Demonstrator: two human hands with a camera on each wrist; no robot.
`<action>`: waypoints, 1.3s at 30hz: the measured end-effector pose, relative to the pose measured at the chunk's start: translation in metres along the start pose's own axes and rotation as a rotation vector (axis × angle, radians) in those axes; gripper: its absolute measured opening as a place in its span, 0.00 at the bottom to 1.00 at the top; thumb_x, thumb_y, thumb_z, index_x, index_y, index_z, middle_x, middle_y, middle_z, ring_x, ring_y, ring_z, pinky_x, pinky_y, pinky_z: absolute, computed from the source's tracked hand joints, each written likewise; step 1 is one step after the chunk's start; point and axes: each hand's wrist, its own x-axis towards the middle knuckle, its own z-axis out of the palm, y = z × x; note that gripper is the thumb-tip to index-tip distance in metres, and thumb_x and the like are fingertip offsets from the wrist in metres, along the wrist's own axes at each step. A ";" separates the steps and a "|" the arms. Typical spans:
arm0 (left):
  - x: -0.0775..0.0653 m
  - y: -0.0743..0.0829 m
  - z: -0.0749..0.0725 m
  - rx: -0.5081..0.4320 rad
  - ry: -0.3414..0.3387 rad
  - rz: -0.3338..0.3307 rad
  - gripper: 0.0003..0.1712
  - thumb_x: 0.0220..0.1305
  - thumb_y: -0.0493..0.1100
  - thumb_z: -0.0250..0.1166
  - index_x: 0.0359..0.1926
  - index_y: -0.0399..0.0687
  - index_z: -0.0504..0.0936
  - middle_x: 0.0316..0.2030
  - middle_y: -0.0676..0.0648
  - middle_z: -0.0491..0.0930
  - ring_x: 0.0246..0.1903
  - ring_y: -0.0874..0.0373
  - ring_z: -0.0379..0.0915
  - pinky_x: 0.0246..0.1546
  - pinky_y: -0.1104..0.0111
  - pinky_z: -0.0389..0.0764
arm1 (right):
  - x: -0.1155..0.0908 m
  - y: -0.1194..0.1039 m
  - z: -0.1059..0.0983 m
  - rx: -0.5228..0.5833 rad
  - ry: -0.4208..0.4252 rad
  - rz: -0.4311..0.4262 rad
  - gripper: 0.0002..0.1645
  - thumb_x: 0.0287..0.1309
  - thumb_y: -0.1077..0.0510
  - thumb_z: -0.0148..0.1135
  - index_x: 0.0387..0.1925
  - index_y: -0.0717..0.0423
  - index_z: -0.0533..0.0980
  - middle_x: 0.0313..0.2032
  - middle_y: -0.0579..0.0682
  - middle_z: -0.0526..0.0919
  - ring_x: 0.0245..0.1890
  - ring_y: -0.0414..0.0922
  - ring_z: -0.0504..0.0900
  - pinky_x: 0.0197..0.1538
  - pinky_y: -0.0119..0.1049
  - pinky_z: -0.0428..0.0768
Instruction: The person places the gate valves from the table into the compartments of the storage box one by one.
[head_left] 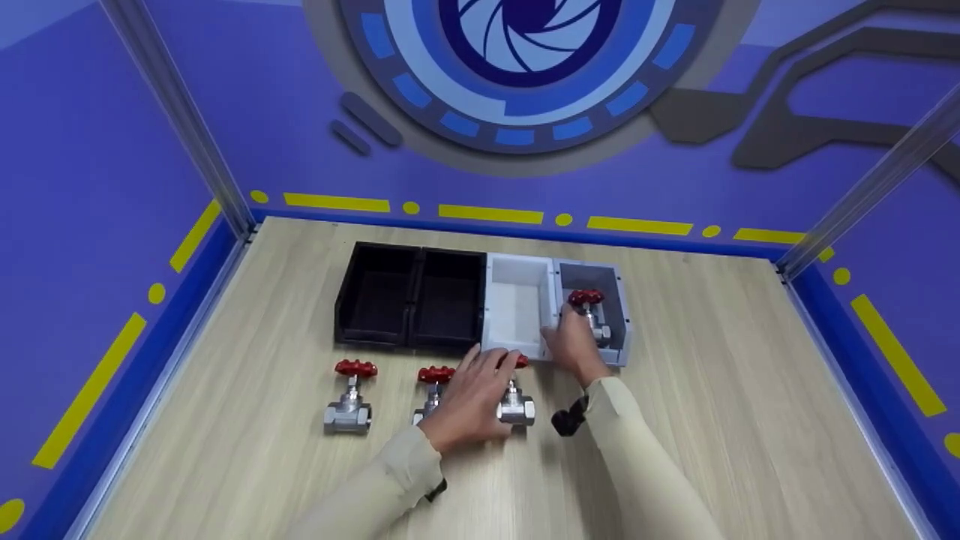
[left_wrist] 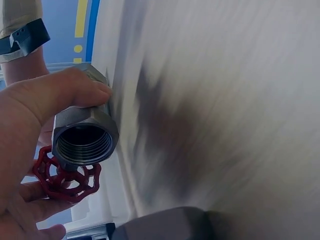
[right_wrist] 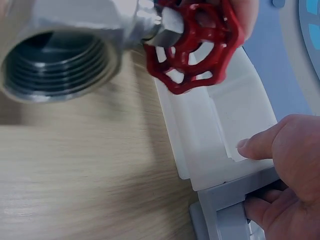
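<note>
My left hand [head_left: 474, 397] grips a metal valve [head_left: 516, 409] with a red handwheel, thumb across its body and fingers by the wheel. In the left wrist view the threaded opening of this valve [left_wrist: 85, 142] faces the camera. Over the wall between the white bin [head_left: 516, 300] and the grey bin [head_left: 626, 330] lies my right hand [head_left: 576, 346]. Its thumb stretches out over the white bin, and its other fingers, partly hidden, reach into the grey bin. Beside them, another valve [head_left: 589, 307] leans in the grey bin, red wheel up.
Two black bins [head_left: 375, 337] adjoin the white bin on its left. A valve [head_left: 349, 409] lies at the left on the wooden table [head_left: 247, 420], and another [head_left: 433, 386] is partly covered by my left hand. Blue panels [head_left: 637, 187] enclose the back and sides.
</note>
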 end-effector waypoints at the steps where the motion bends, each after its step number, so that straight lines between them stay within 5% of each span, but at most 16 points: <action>1: 0.001 0.000 -0.001 0.000 0.000 0.001 0.64 0.32 0.62 0.78 0.70 0.47 0.59 0.63 0.46 0.69 0.65 0.52 0.64 0.73 0.52 0.55 | 0.000 0.000 0.000 0.003 0.001 -0.001 0.30 0.58 0.61 0.60 0.60 0.72 0.66 0.50 0.71 0.79 0.50 0.58 0.81 0.54 0.52 0.79; 20: 0.012 -0.006 -0.014 0.022 0.084 0.038 0.62 0.31 0.61 0.78 0.69 0.46 0.61 0.61 0.44 0.71 0.63 0.51 0.66 0.72 0.52 0.58 | 0.000 -0.001 0.000 -0.001 0.007 0.008 0.30 0.59 0.61 0.61 0.59 0.72 0.66 0.49 0.70 0.80 0.49 0.58 0.81 0.52 0.51 0.80; 39: 0.025 -0.011 -0.022 0.026 0.090 0.033 0.62 0.32 0.62 0.78 0.68 0.46 0.62 0.61 0.44 0.71 0.64 0.51 0.66 0.72 0.53 0.57 | -0.001 -0.001 -0.001 0.004 0.000 0.008 0.30 0.58 0.61 0.61 0.58 0.72 0.66 0.48 0.70 0.80 0.48 0.58 0.81 0.52 0.51 0.80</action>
